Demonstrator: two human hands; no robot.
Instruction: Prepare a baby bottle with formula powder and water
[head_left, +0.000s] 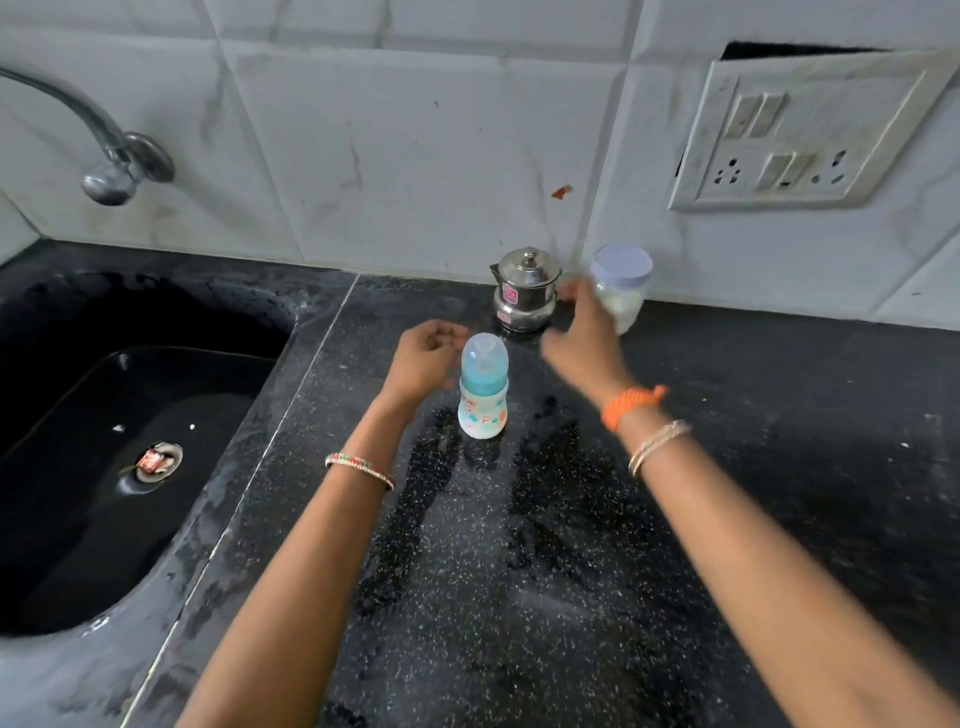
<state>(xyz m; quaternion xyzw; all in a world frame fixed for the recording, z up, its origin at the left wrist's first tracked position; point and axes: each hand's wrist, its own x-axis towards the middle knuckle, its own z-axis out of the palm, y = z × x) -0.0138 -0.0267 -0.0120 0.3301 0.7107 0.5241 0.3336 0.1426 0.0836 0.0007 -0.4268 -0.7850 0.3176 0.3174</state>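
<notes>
Head view looks down on a black speckled stone bench (519, 571) where a small baby bottle with a clear cap, blue collar and printed white body (483, 387) stands upright near the middle. The left hand (423, 361) hovers just beside the bottle's cap on its left, fingers loosely curled and holding nothing. The right hand (582, 332) reaches toward the back of the bench; it is blurred, and whether its fingers grip anything cannot be told. Just beyond it, against the white tiled wall (415, 145), stands a clear plastic jar with a pale lid and white powder inside (621, 286), partly hidden by the fingers. A small lidded stainless steel pot with a red label (525, 288) sits left of the jar, behind the bottle. A dark sink (104, 441) lies at the left under a metal tap (111, 161), and a white switch-and-socket plate (800, 135) is on the wall at the right.
</notes>
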